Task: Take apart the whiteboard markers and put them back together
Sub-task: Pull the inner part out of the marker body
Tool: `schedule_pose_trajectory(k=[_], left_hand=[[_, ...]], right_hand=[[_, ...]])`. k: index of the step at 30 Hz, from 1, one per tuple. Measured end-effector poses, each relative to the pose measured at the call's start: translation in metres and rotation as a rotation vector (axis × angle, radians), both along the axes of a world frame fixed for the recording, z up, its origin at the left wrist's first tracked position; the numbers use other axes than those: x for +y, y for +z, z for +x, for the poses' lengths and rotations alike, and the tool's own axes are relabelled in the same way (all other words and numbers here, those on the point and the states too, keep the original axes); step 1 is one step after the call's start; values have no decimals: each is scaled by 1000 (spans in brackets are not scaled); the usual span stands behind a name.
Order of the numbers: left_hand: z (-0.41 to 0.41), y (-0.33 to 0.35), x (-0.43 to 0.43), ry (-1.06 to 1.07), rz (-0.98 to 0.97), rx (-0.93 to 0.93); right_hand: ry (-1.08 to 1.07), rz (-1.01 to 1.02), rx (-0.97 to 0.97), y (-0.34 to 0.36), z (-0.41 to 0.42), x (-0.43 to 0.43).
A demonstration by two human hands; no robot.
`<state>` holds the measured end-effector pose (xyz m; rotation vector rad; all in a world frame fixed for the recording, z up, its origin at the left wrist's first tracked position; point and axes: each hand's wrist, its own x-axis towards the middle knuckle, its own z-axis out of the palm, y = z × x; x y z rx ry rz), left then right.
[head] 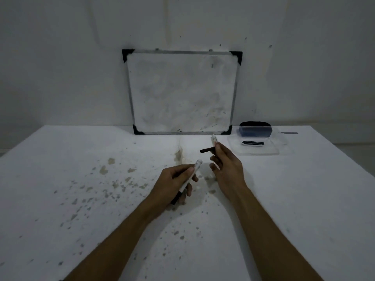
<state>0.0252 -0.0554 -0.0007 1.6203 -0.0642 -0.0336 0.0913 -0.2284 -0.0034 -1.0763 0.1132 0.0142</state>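
Note:
My left hand (pixel 174 184) grips a white marker barrel (pixel 191 175), its open end tilted up and right and its black end down by my palm. My right hand (pixel 227 165) pinches a dark ink stick (pixel 207 149) between thumb and forefinger, pointing left, a short way above and right of the barrel's mouth. A clear marker part (pixel 214 138) sticks up behind my right fingertips; whether the hand holds it or it lies on the table I cannot tell. Both hands hover over the stained white table (pixel 81 199).
A small whiteboard (pixel 182 92) leans on the wall at the table's back edge. To its right, a clear tray (pixel 272 150) holds a black marker (pixel 252 142). A dark blue eraser (pixel 255 129) sits at the tray's far side.

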Motion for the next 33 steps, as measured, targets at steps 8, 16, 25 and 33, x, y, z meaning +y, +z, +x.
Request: schedule_pose_trajectory(k=[8,16,25,33], left_hand=[[12,-4,1,-40,-208,24],[9,-3,-5,22,-39,18],[1,2,-9,94,19,-92],[6,6,6,186,75,-169]], right_hand=[[-21,-9,24,-5,4,0],[-137,-284,-133,-6,1,3],[-47,-616,-494,-6,-15,12],[37,-645,-501,-7,-18,17]])
